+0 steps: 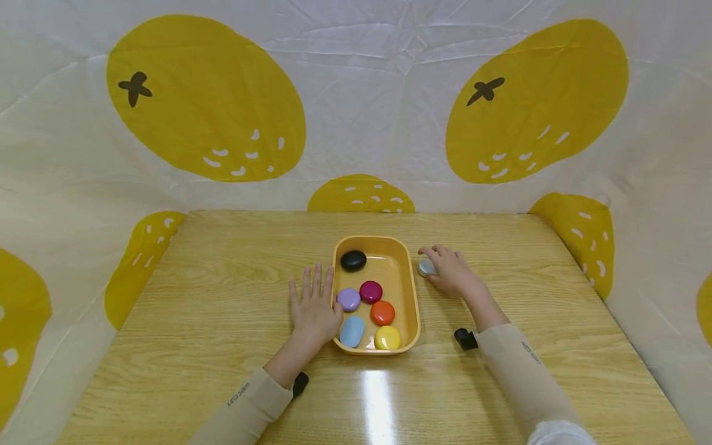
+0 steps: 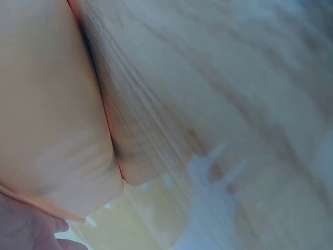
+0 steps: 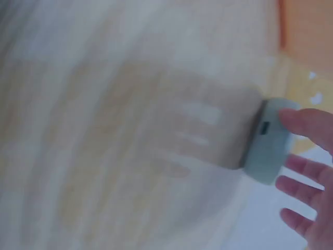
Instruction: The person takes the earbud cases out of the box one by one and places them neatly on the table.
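Note:
An orange-yellow tray (image 1: 397,278) stands mid-table with smooth rounded pieces in it: black (image 1: 353,260), lilac (image 1: 348,300), magenta (image 1: 371,292), orange (image 1: 382,313), light blue (image 1: 351,332) and yellow (image 1: 387,337). Along the tray's left side lies my left hand (image 1: 313,312), fingers straight and spread, thumb at the rim. To the right of the tray, my right hand (image 1: 452,272) holds a pale grey-green rounded piece (image 3: 273,143) between thumb and fingers, low over the table. A small dark slot marks its side in the right wrist view.
The wooden table (image 1: 233,259) is bordered by a white cloth (image 1: 367,123) with yellow fruit prints at the back and sides. Black wrist-worn pieces (image 1: 465,339) stick out beside both sleeves. The tray wall (image 2: 47,104) fills the left of the left wrist view.

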`<move>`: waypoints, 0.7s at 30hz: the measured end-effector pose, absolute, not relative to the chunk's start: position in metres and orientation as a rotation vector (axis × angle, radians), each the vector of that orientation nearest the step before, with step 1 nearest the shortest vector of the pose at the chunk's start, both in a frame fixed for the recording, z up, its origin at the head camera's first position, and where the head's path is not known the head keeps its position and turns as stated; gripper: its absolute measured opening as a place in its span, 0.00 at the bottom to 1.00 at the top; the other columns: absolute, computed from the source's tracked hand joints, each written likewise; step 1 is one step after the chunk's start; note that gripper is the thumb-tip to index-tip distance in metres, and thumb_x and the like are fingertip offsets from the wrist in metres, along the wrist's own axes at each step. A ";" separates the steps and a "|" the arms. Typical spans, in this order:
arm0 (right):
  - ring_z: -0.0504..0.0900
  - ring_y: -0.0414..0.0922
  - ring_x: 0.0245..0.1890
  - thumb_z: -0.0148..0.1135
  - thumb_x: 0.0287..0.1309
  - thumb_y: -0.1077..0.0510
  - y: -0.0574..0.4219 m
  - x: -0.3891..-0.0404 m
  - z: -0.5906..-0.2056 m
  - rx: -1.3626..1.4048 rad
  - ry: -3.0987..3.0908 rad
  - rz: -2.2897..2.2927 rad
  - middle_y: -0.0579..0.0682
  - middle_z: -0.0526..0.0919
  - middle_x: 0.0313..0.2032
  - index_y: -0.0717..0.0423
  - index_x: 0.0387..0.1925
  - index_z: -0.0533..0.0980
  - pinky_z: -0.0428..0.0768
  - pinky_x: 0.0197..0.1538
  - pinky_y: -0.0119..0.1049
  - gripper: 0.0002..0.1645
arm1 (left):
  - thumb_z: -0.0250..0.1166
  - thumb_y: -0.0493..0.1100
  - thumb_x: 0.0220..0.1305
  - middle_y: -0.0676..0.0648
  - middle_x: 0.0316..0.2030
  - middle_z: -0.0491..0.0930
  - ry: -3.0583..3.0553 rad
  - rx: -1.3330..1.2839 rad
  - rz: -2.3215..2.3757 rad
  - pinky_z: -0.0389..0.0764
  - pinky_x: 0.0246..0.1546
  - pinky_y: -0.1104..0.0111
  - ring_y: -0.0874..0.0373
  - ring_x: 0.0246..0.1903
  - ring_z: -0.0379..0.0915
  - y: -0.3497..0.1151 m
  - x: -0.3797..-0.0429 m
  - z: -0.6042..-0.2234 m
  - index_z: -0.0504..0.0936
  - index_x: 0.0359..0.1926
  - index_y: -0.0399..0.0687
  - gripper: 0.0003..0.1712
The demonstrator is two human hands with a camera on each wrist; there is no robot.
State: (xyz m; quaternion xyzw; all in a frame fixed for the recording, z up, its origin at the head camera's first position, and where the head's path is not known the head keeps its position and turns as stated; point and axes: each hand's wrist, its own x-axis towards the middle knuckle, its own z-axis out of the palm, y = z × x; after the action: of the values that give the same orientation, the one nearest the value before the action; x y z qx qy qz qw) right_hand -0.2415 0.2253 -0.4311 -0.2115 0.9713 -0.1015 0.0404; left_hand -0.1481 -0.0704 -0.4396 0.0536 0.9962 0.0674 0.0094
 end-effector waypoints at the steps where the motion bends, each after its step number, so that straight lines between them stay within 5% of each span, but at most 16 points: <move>1: 0.64 0.62 0.57 0.58 0.56 0.58 0.224 -0.242 -0.429 -0.639 2.995 -0.324 0.63 0.66 0.56 0.52 0.61 0.62 0.57 0.57 0.64 0.31 | 0.42 0.53 0.65 0.42 0.71 0.41 3.112 0.168 0.213 0.33 0.64 0.44 0.44 0.69 0.32 -0.070 -0.148 -0.440 0.44 0.72 0.50 0.37; 12: 0.72 0.56 0.51 0.62 0.51 0.61 0.183 -0.222 -0.412 -1.104 3.104 -0.516 0.57 0.74 0.49 0.58 0.53 0.70 0.68 0.52 0.56 0.25 | 0.41 0.52 0.66 0.43 0.71 0.39 3.089 0.148 0.248 0.29 0.64 0.46 0.45 0.69 0.30 -0.070 -0.148 -0.439 0.43 0.72 0.50 0.36; 21: 0.68 0.50 0.57 0.59 0.56 0.53 0.145 -0.191 -0.423 -1.426 2.762 -0.327 0.52 0.72 0.55 0.51 0.57 0.70 0.64 0.59 0.49 0.25 | 0.41 0.53 0.66 0.43 0.71 0.39 3.080 0.130 0.259 0.28 0.64 0.46 0.45 0.69 0.30 -0.070 -0.149 -0.440 0.43 0.72 0.51 0.36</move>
State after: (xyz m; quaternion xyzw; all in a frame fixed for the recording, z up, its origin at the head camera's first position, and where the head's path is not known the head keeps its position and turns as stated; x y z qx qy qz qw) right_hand -0.1912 0.1448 -0.4235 -0.4563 0.8836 -0.1047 0.0081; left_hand -0.1493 -0.0698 -0.4403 0.0420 0.9953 0.0838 0.0237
